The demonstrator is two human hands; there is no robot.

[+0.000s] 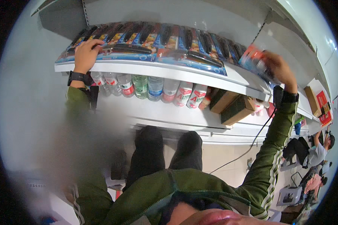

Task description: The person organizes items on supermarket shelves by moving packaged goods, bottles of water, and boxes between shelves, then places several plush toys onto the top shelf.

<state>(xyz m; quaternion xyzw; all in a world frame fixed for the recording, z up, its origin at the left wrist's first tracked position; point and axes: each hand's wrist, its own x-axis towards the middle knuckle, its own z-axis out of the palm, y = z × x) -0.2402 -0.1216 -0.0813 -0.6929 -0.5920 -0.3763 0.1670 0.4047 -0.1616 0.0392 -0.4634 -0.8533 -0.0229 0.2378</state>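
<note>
Blister packs (164,35) with dark, elongated items stand in a row on the upper white shelf (146,67), with others lying flat along its front. My left hand (87,55) is at the left part of the row, its bent fingers gripping a flat-lying blister pack (127,50). My right hand (279,67) is closed on a blue and red blister pack (253,60) at the right end of the row, tilted above the shelf. Its fingertips are partly hidden.
Below stand bottles (141,86) and cardboard boxes (236,110) on a lower shelf. A red carton (323,103) sits far right. A cable (248,152) hangs by my right arm. Other people (315,153) are low at the right. A blur covers the lower left.
</note>
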